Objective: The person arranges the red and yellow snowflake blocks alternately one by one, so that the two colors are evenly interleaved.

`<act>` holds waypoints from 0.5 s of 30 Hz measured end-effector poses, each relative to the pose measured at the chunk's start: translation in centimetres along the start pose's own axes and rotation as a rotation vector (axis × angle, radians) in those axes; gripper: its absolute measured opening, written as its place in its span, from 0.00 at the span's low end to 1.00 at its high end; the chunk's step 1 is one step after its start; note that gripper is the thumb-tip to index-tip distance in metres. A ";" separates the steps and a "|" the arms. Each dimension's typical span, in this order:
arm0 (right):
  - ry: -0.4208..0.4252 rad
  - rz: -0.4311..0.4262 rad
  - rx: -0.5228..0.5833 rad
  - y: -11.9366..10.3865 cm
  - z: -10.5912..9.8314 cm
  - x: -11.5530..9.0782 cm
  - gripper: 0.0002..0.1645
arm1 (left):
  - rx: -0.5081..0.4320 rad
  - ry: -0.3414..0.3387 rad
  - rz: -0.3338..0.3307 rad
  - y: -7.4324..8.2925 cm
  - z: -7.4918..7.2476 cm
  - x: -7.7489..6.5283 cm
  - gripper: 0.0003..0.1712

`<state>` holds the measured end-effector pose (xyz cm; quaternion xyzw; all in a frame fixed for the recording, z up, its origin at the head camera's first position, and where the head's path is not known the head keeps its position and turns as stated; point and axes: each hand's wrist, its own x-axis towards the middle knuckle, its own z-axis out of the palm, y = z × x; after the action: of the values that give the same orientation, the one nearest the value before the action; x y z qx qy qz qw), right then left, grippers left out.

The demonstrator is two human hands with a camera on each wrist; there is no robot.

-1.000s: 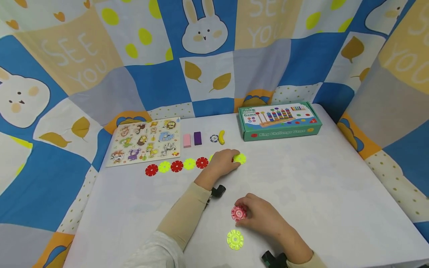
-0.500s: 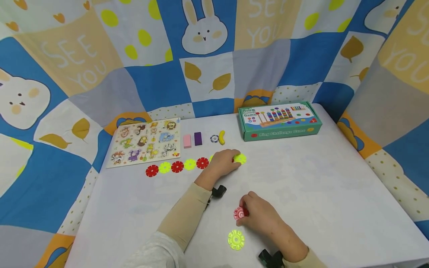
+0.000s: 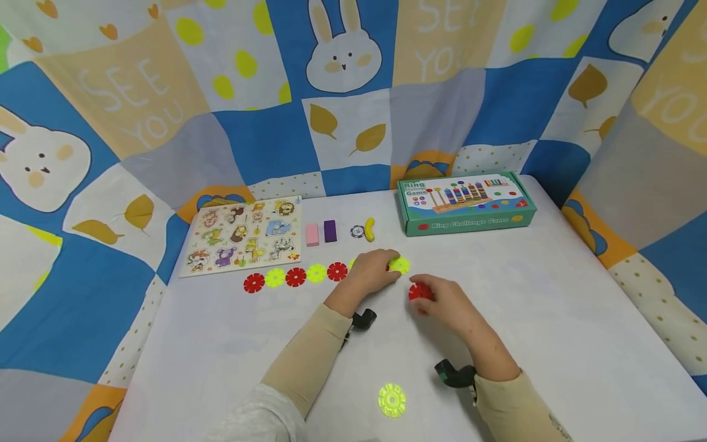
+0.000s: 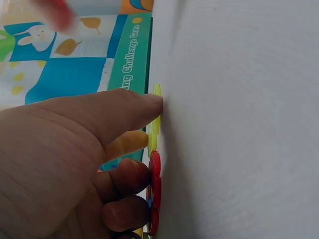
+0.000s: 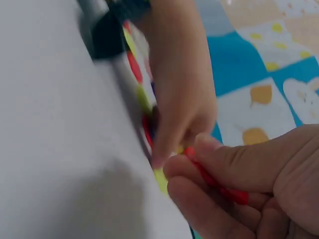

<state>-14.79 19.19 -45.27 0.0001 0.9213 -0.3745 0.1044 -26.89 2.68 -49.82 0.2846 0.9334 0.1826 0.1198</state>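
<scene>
A row of red and yellow-green notched plastic discs lies across the table, including a red disc (image 3: 296, 277) near its left part. At the row's right end, my left hand (image 3: 369, 273) holds a yellow-green disc (image 3: 400, 265) between thumb and index finger. Its other fingertips rest against a red disc (image 4: 155, 191) beside it, in the left wrist view. My right hand (image 3: 450, 305) pinches another red disc (image 3: 420, 293) between thumb and fingers, above the table and just right of the left hand. A loose yellow-green disc (image 3: 392, 401) lies near the front.
An animal puzzle board (image 3: 243, 236) lies at the back left. Beside it are a pink block (image 3: 312, 234), a purple block (image 3: 329, 231), a round patterned token (image 3: 357, 231) and a yellow banana-shaped piece (image 3: 369, 229). A green game box (image 3: 469, 224) stands at the back right.
My right hand has lifted the red disc from near the front and carried it away from me, up beside the row's right end. My left hand stays where it was.
</scene>
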 end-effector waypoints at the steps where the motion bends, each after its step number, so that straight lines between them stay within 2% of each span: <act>1: 0.006 0.024 -0.022 0.3 -0.5 0.8 0.30 | 0.004 0.003 0.002 0.0 0.0 0.0 0.30; 4: -0.004 0.069 -0.068 1.2 -1.8 3.3 0.34 | 0.014 0.014 0.011 -0.1 0.0 0.1 0.30; 8: -0.007 0.082 -0.073 2.3 -2.0 6.0 0.37 | 0.024 0.014 0.017 -0.1 0.0 0.1 0.30; 11: 0.028 0.058 -0.083 2.8 -1.4 6.9 0.38 | 0.028 0.004 0.016 0.1 -0.1 0.0 0.30; 15: 0.110 0.039 -0.103 3.0 -0.8 7.0 0.40 | 0.032 -0.006 0.012 0.3 -0.3 -0.2 0.30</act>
<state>-21.53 21.37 -48.13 0.0331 0.9435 -0.3240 0.0606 -26.68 2.70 -49.44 0.2926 0.9342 0.1673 0.1169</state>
